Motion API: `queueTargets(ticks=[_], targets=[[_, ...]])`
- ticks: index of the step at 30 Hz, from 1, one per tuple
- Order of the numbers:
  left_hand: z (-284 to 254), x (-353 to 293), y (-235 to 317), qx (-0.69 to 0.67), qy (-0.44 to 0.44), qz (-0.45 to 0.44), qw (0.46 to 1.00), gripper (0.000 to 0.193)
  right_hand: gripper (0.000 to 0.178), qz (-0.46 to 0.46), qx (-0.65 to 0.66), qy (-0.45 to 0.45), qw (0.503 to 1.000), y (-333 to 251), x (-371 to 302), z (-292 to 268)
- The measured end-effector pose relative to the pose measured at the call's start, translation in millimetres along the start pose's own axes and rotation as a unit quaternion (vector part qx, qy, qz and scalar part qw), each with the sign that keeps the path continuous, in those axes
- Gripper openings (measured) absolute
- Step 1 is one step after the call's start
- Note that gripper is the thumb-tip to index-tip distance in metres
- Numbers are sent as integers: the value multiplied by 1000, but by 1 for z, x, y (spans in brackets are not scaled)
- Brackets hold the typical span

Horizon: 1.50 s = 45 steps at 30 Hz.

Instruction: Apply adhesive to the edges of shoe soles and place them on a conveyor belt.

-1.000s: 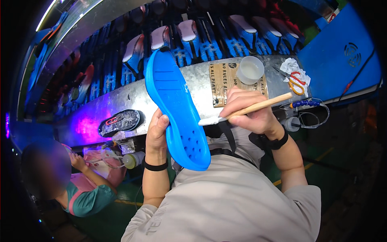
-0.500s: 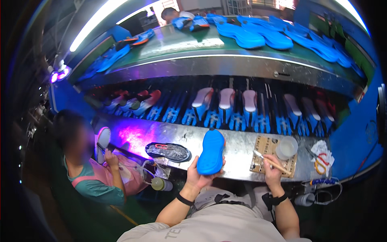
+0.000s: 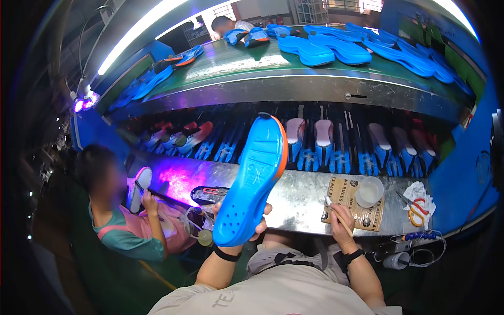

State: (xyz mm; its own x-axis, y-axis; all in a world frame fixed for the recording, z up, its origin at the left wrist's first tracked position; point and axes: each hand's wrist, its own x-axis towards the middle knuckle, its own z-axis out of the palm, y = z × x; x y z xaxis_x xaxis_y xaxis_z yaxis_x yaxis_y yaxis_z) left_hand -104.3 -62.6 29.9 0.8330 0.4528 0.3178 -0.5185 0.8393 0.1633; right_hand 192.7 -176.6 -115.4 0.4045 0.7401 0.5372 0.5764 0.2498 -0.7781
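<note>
Left of centre in the frame, a blue sole (image 3: pixel 251 178) is held up at a slant by the left hand (image 3: pixel 261 226), perforated end low, orange strip along its right edge. It is gripped from behind; fingers are seen at its sides, palm hidden. Right of centre, a wooden-handled brush (image 3: pixel 344 221) is clasped in the closed right hand (image 3: pixel 342 231), its white tip pointed up-left over printed cardboard (image 3: pixel 336 186); whether the cardboard is touched cannot be told. On the cardboard, a cup (image 3: pixel 369 191) of whitish liquid is set. Farther right on the metal table (image 3: pixel 294 207), scissors (image 3: pixel 417 212) with red and orange handles are laid against crumpled white paper (image 3: pixel 421 190). At left centre, a dark shoe (image 3: pixel 206 194) is partly covered by the sole. Far left, a white-soled shoe (image 3: pixel 137 188) is handled by a co-worker (image 3: pixel 128 236) in a pink apron. Across the top, more blue soles (image 3: pixel 307 51) are spread on a green belt (image 3: pixel 231 58). Mid-frame, a row of shoes (image 3: pixel 324 132) is racked behind the table.
</note>
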Motion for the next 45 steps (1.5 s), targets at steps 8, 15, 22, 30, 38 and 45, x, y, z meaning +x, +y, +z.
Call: queueTargets(ticks=[8,15,22,30,38,45], targets=[[0,7,-13,-50,-91,-8,995,100,20,-23,-8,1,1000,-4,2,-1],[0,6,-23,-72,-128,-40,988,96,19,-19,9,-1,1000,-5,1,-1],[11,3,-37,-19,-109,-23,994,88,18,-19,9,-12,1000,-4,1,-1],[7,5,-37,-33,-131,-35,990,85,17,-31,-1,6,999,-3,0,-1],[-2,-4,-37,23,18,3,1000,108,16,-60,-22,1,998,-5,1,0],[33,21,-32,78,39,-104,991,107,14,-32,-10,-3,999,-4,0,2]])
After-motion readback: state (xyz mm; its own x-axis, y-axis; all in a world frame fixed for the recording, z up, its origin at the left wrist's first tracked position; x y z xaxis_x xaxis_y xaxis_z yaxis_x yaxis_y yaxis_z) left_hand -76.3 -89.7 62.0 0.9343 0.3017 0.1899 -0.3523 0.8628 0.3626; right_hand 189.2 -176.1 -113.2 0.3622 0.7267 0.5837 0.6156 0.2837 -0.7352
